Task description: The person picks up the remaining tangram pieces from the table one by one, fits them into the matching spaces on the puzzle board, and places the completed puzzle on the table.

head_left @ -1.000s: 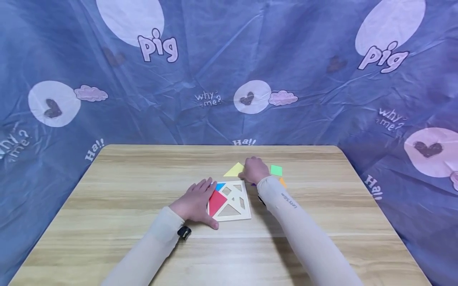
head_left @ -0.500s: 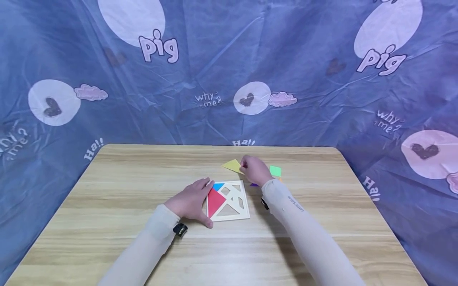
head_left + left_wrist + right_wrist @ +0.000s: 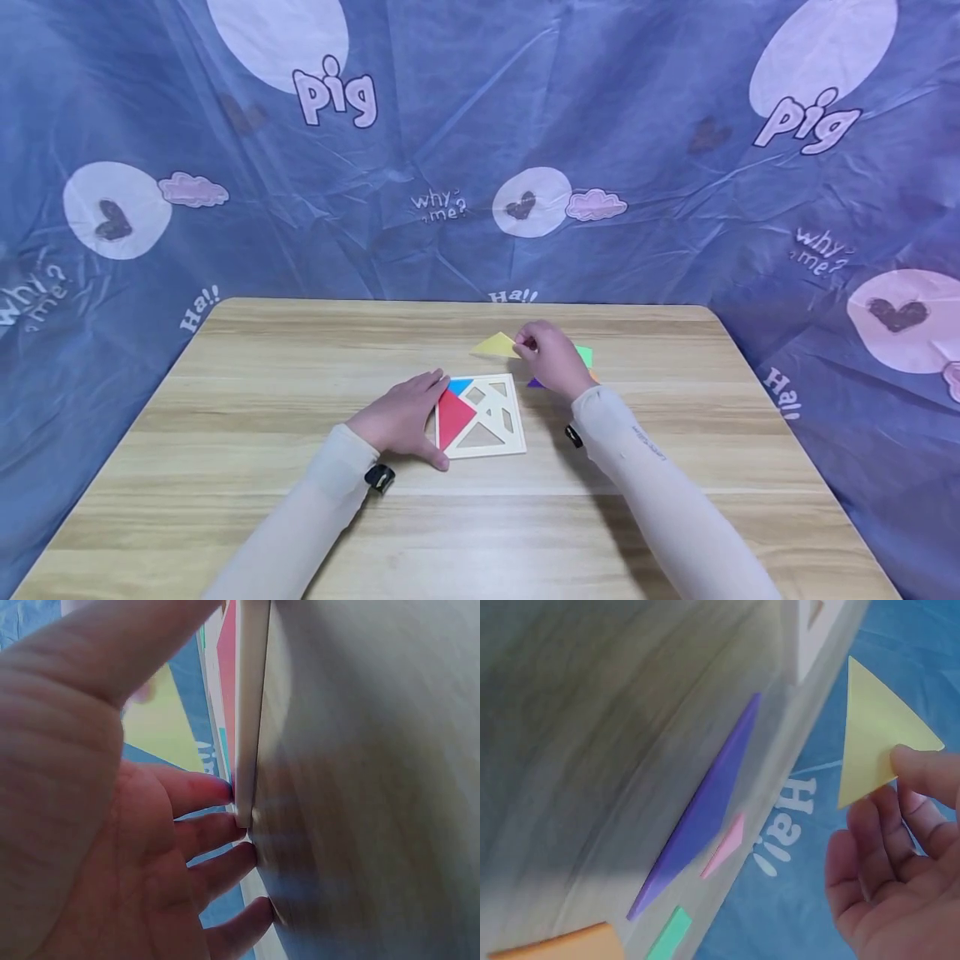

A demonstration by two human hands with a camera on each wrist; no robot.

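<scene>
My right hand (image 3: pixel 555 358) pinches a yellow triangle tangram piece (image 3: pixel 495 344) between thumb and fingers, raised over the back of the table. In the right wrist view the thumb lies across one face of the yellow triangle (image 3: pixel 877 735). A white tangram frame (image 3: pixel 487 452) lies flat in front of me, with a red piece (image 3: pixel 453 418) and a blue piece (image 3: pixel 459 385) in its left side. Along that side rests my left hand (image 3: pixel 397 419), thumb near the front corner. Its outstretched fingertips touch the frame's edge and the table in the left wrist view.
Below my right hand lie a purple piece (image 3: pixel 705 810), a small pink piece (image 3: pixel 724 846), a green piece (image 3: pixel 670 935) and an orange piece (image 3: pixel 562 945). The wooden table (image 3: pixel 225 375) ends at a blue printed cloth (image 3: pixel 420 125).
My right hand has picked the yellow triangle up from the table, tilting it and shifting slightly right. The left hand stays at the frame, its fingers drawn slightly back off the top.
</scene>
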